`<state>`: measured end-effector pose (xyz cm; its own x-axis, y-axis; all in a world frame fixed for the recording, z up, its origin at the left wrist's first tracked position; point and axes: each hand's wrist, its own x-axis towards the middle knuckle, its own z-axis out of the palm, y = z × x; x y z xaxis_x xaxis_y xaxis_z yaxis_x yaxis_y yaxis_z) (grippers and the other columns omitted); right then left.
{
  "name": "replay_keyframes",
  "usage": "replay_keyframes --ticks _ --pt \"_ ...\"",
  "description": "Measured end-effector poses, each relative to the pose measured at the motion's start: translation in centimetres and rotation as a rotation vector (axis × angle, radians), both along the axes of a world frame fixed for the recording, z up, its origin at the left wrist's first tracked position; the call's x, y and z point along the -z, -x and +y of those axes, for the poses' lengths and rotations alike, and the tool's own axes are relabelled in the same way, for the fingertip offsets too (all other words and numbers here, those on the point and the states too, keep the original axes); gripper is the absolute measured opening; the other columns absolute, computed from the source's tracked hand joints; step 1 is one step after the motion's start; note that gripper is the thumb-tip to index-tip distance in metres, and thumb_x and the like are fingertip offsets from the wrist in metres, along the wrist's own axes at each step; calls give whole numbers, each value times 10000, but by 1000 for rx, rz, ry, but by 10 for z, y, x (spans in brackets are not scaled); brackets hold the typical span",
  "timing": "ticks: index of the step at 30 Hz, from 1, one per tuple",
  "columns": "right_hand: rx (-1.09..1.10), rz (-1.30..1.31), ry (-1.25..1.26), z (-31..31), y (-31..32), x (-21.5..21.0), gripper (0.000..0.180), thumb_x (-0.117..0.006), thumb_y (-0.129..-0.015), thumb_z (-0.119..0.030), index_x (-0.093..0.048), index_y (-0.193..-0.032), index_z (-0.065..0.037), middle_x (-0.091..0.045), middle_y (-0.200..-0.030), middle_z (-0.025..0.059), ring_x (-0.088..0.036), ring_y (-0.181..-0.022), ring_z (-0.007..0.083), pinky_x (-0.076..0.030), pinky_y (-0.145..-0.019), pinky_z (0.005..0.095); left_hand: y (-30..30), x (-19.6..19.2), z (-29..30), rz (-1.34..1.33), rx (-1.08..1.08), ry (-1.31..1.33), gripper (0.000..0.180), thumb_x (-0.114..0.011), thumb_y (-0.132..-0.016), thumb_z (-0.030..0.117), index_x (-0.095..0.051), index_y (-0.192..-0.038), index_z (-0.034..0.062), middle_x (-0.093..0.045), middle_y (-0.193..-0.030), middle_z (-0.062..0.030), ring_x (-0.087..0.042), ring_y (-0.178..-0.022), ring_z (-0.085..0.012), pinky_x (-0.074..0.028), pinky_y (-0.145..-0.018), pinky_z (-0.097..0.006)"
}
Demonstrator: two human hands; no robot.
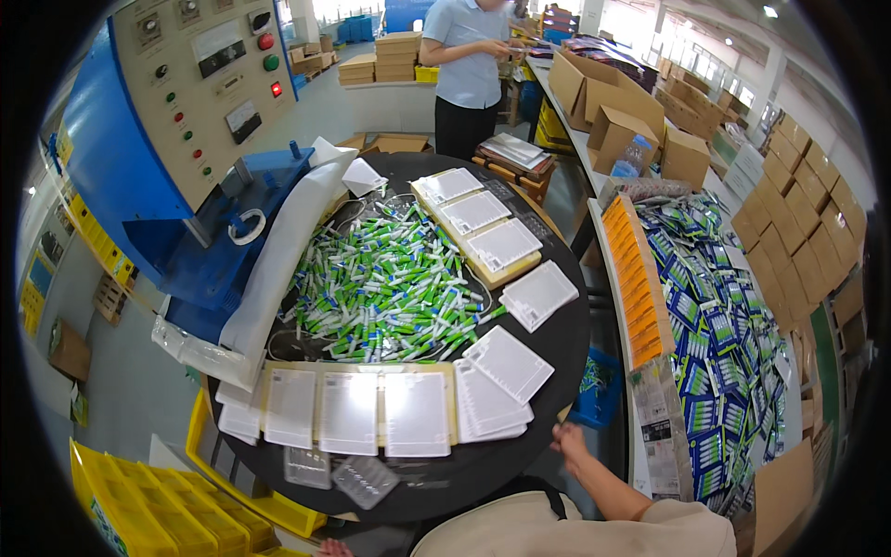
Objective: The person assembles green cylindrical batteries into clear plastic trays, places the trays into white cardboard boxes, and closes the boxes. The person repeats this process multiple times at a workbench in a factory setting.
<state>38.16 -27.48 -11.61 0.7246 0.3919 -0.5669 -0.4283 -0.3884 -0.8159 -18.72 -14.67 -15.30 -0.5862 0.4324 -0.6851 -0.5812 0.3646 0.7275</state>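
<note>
My right hand is at the right front rim of a round black table, its fingers curled round the edge. Just a bit of my left hand shows at the lower border; its fingers are mostly cut off. On the table lies a heap of green and white pen-like sticks with some blue parts. In front of it, white backing cards rest on a yellow holder. More white cards are fanned out to the right. Two clear blister trays lie near the front rim.
A blue machine with a control panel stands at the left. Yellow bins are at lower left. A second yellow holder with cards lies at the table's far right. Many packaged sets fill the right bench. A person stands beyond.
</note>
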Motion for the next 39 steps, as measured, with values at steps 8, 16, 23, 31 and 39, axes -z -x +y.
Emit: replay_keyframes --ticks 8,16,23,31,39 --pt "-560 -703 -124 36 1 -110 171 -632 -940 -140 -741 -979 -14 -731 -861 103 -712 -770 186 -561 -711 333 -47 25 -38 -365 87 -32 589 -438 -1047 478 -527 -1427 37 -527 -1498 -164 -469 -1397 -347 -373 -1134 -533" --pt "-821 -1298 10 106 -15 -140 461 -583 -761 65 -638 -1211 -20 -625 -1228 167 -574 -1145 384 -487 -946 481 -118 -17 -11 -535 230 -176 738 -435 -988 685 -468 -1455 114 -525 -1428 -84 -482 -1328 -280 -333 -1161 -494" --pt "-1138 -1351 -47 113 75 -121 686 -694 -746 -24 -527 -1412 -39 -461 -1469 213 -420 -1403 385 -343 -1158 527 -58 -28 102 -413 184 -316 715 -307 -1077 582 -398 -1545 49 -425 -1582 -139 -426 -1424 -366 -337 -1203 -527" --pt "-1119 -1539 152 152 123 -94 647 -686 -858 -203 -497 -1439 11 -365 -1559 276 -338 -1473 408 -280 -1193 570 34 -18 224 -255 318 -214 674 -294 -1094 540 -415 -1538 48 -477 -1544 -152 -476 -1394 -358 -372 -1183 -482" --pt "-1115 -1772 76 168 119 -125 458 -616 -885 -144 -610 -1330 -37 -567 -1365 314 -586 -1265 416 -486 -1050 513 16 5 192 -82 397 -327 712 -341 -1080 568 -431 -1511 9 -496 -1526 -152 -533 -1340 -341 -431 -1140 -453"
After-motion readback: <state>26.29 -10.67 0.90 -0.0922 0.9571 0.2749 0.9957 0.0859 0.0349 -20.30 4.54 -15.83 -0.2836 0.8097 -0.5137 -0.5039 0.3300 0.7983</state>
